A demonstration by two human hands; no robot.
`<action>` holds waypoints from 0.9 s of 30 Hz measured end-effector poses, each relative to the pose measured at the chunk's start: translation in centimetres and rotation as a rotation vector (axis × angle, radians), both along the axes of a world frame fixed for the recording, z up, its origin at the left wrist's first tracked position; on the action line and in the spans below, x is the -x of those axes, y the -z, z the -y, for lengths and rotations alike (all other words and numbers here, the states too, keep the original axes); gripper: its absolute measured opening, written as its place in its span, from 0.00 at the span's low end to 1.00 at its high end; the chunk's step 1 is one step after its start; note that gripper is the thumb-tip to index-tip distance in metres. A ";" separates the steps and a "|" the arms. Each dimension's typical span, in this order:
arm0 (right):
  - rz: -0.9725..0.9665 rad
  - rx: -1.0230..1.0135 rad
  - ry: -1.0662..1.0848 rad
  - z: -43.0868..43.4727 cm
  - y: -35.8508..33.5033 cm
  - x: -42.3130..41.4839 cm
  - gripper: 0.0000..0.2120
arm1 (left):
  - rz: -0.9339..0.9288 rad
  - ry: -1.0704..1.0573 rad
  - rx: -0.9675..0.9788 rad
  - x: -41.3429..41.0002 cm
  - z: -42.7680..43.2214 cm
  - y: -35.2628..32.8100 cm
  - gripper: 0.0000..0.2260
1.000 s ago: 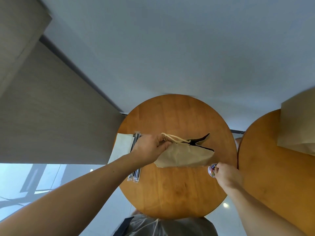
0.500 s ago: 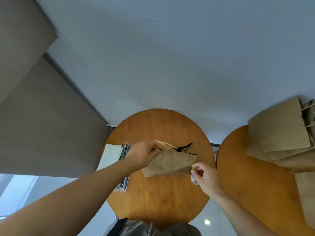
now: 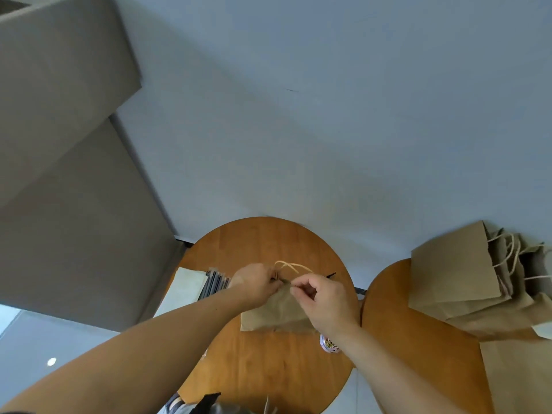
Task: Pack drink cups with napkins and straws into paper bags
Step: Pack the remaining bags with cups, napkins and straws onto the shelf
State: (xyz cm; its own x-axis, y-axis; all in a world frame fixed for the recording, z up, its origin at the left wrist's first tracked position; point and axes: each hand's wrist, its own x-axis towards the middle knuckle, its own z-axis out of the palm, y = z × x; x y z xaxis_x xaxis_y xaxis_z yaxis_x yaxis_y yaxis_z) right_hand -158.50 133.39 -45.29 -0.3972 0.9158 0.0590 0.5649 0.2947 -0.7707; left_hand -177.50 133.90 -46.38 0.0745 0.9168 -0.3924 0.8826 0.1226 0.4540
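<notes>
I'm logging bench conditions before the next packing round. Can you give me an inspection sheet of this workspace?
Surface: round wooden table, a second wooden table to its right.
Job's things: paper bag lying flat on the round table, mouth pinched by both hands; straws beside white napkins at the left edge; cup with a printed lid near the right wrist.
Clutter: stack of spare paper bags on the second table.
Grippers: left hand and right hand both grip the bag's opening.
Cables: nothing seen.
Surroundings: pale wall, grey panels at left.
</notes>
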 end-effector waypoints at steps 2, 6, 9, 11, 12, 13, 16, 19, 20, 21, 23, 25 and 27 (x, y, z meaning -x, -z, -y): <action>-0.004 0.002 0.017 -0.5 0.1 1.1 0.07 | 0.003 -0.013 -0.003 -0.1 0.1 0.1 0.11; 0.075 -0.024 0.025 -1.6 0.6 2.0 0.06 | 0.002 -0.026 -0.016 -0.3 0.4 0.0 0.12; 0.152 -0.009 0.049 -2.5 0.8 1.8 0.07 | 0.041 -0.022 -0.019 -0.3 0.6 0.0 0.13; 0.172 -0.004 0.043 -2.8 0.9 1.7 0.08 | 0.057 -0.021 -0.018 -0.3 0.7 0.0 0.13; 0.180 0.001 0.031 -2.9 1.0 1.7 0.08 | 0.056 -0.019 -0.020 -0.2 0.7 0.0 0.13; 0.190 0.012 0.015 -3.0 1.0 1.7 0.08 | 0.050 -0.016 -0.022 -0.2 0.7 0.1 0.13; 0.229 0.041 -0.014 -3.2 1.2 1.8 0.09 | 0.028 -0.009 -0.026 -0.3 0.7 0.2 0.13; 0.249 0.025 -0.013 -3.4 1.3 1.9 0.07 | 0.018 -0.013 -0.038 -0.4 0.7 0.3 0.13; 0.253 0.013 -0.013 -3.4 1.4 1.9 0.07 | 0.018 -0.015 -0.041 -0.4 0.7 0.3 0.13; 0.257 0.000 -0.014 -3.4 1.4 1.9 0.07 | 0.018 -0.015 -0.043 -0.5 0.7 0.3 0.13; 0.270 -0.027 -0.023 -3.4 1.3 1.9 0.06 | 0.011 -0.007 -0.052 -0.5 0.7 0.3 0.13; 0.287 -0.063 -0.040 -3.4 1.4 1.9 0.06 | -0.005 -0.001 -0.069 -0.5 0.7 0.2 0.13; 0.305 -0.085 -0.058 -3.3 1.4 1.8 0.06 | -0.004 -0.005 -0.083 -0.5 0.8 0.4 0.13</action>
State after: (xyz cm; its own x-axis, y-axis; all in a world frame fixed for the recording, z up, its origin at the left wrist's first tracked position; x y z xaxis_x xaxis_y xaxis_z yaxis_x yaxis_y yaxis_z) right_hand -160.33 136.72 -46.74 -0.4600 0.8879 0.0048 0.7464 0.3896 -0.5396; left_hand -176.96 133.11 -46.74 0.0682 0.9465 -0.3155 0.8840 0.0893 0.4589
